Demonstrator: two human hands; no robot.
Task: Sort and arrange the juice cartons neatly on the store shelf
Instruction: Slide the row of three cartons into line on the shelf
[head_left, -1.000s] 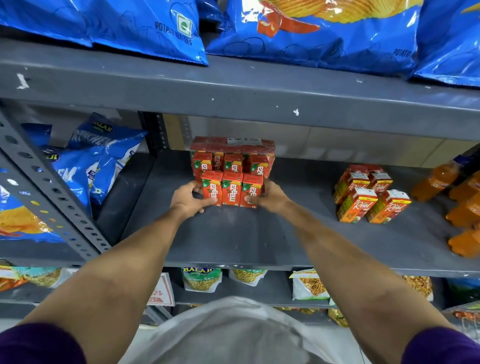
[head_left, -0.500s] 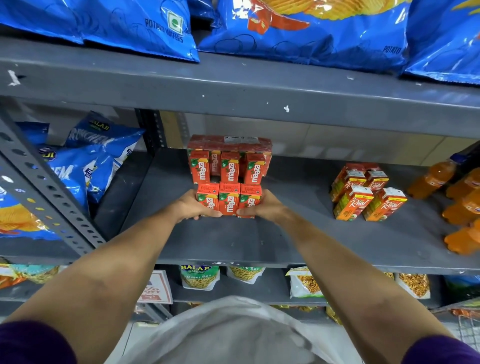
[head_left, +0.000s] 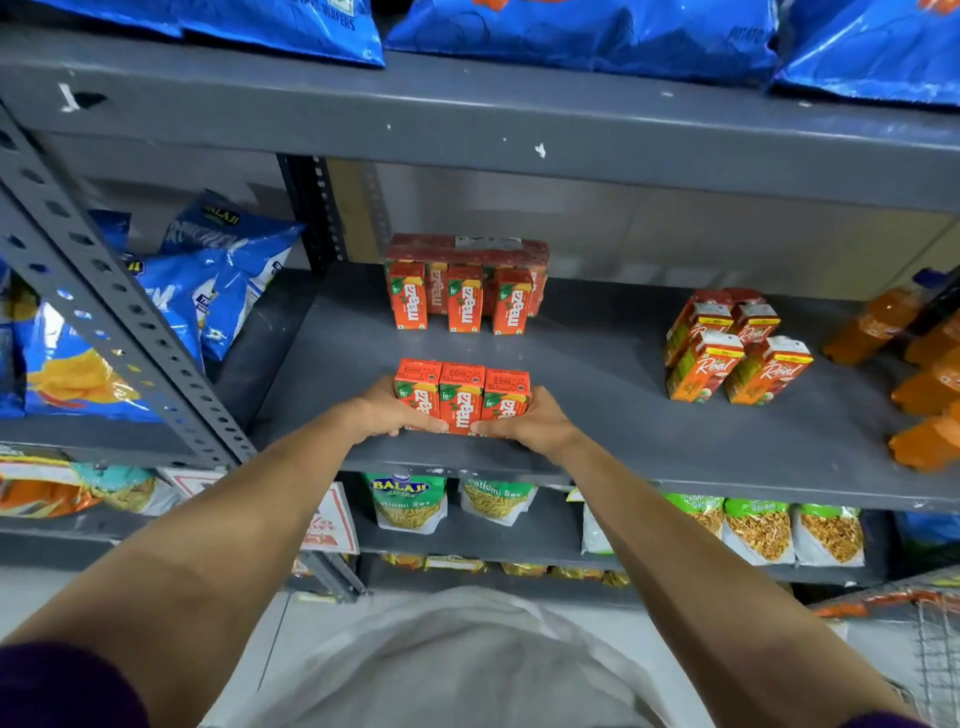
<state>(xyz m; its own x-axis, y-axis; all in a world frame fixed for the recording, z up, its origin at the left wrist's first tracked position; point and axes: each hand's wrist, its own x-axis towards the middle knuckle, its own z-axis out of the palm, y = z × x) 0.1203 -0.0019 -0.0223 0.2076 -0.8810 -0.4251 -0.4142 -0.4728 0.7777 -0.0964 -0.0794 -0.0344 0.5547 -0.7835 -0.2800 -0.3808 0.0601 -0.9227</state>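
Observation:
Three red Maaza juice cartons (head_left: 462, 396) stand side by side in a row near the front edge of the grey shelf (head_left: 597, 431). My left hand (head_left: 387, 413) presses the row's left end and my right hand (head_left: 530, 423) presses its right end, squeezing the three together. Behind them, further back on the shelf, stands another group of Maaza cartons (head_left: 464, 299) with a wrapped pack at its rear. To the right, several orange Real juice cartons (head_left: 732, 348) stand in a loose cluster.
Orange drink bottles (head_left: 924, 395) lie at the far right of the shelf. Blue chip bags (head_left: 171, 301) fill the left bay and the shelf above. A slotted grey upright (head_left: 119, 322) slants across the left. Snack packets (head_left: 410, 501) hang on the lower shelf.
Both hands have pulled the row of three Maaza cartons away from the rear group, toward the front edge of the shelf. A gap now lies between the two groups.

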